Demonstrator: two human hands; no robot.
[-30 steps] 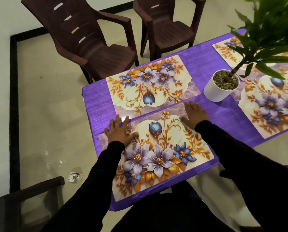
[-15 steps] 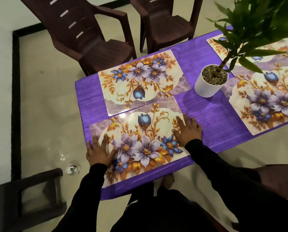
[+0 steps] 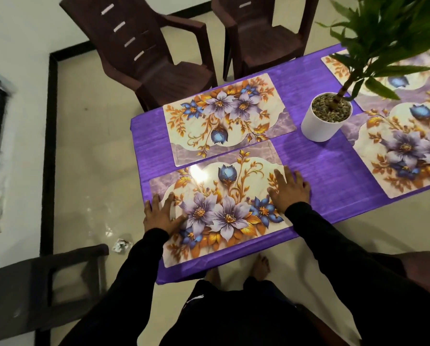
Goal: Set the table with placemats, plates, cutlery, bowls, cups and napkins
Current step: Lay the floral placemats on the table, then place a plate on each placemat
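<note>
Placemats: four floral mats on the purple table [image 3: 333, 178]; no plates, cutlery, bowls, cups or napkins in view.
Table: largest item, runs from under both hands out to the right; far right end cut off by frame edge.
Chairs: two brown chairs [image 3: 159, 58] beyond the fingertips, across the table; a dark chair [image 3: 41, 283] to the left of the left arm, partly cut off.
Plant: white pot [image 3: 321, 123] up and right of the right hand, well apart from it; leaves blurred, hide part of the far-right mat [image 3: 388, 78].
Right mat: mat [image 3: 403, 151] right of the right hand, apart from it, clipped by frame edge.
Far mat: mat [image 3: 226, 116] just beyond both hands, its near edge just beside the near mat's far edge; touching or not, cannot tell.
Near mat: near mat [image 3: 223, 208] under both hands, near the table's near edge; glare spot hides some print.
Left hand: left hand [image 3: 162, 214] flat, palm down, fingers straight and spread, on the mat's left edge; outer fingers seem past that edge, hard to tell.
Right hand: right hand [image 3: 290, 188] flat, palm down, fingers straight, across the mat's right edge, partly on the cloth.
Grip: neither hand curls round anything; both just press.
Arms: black sleeves, reaching forward; body below mostly dark.
Floor: crumpled paper [image 3: 121, 244] left of the left forearm; bare feet partly hidden under the table edge.
</note>
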